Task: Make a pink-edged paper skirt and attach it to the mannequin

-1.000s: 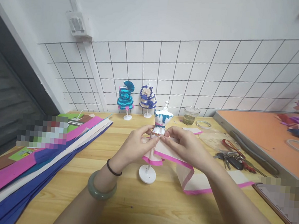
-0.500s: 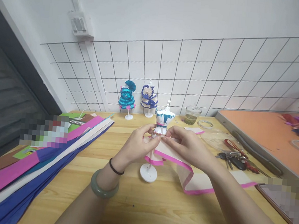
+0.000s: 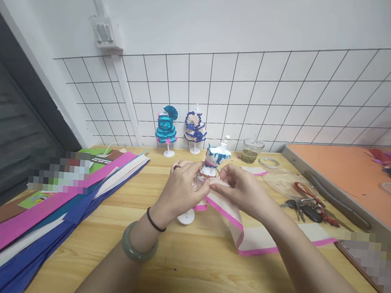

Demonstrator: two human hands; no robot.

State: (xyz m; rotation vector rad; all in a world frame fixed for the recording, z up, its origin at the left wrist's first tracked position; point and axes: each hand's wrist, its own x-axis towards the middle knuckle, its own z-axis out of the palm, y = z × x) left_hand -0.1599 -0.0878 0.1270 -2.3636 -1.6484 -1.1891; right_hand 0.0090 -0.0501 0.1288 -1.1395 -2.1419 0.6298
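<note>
No brand or writing can be read anywhere; a patch over the stacked coloured paper sheets [image 3: 39, 210], left of the mannequin, and another at the far right edge are blurred out. The small mannequin [image 3: 211, 164] stands near the middle of the wooden table [image 3: 184, 273], its long axis leaning up and to the right, with the neck knob tilted away from the person and the round white base [image 3: 185, 216] lower left. Its bodice is white with blue marks. The left hand [image 3: 183, 188] is closed around the mannequin's waist and covers most of the stem, while the right hand [image 3: 239, 189] pinches the top edge of a cream paper strip with pink border [image 3: 243, 228] against that waist; the strip trails down and to the right of the mannequin onto the table. How the strip meets the waist is hidden behind the fingers. Behind the mannequin, against the wire grid, stand two finished paper dresses [image 3: 180, 127] and a glass jar [image 3: 251, 150]. Right of the mannequin lies a bunch of keys [image 3: 305, 206], hard to make out in detail.
</note>
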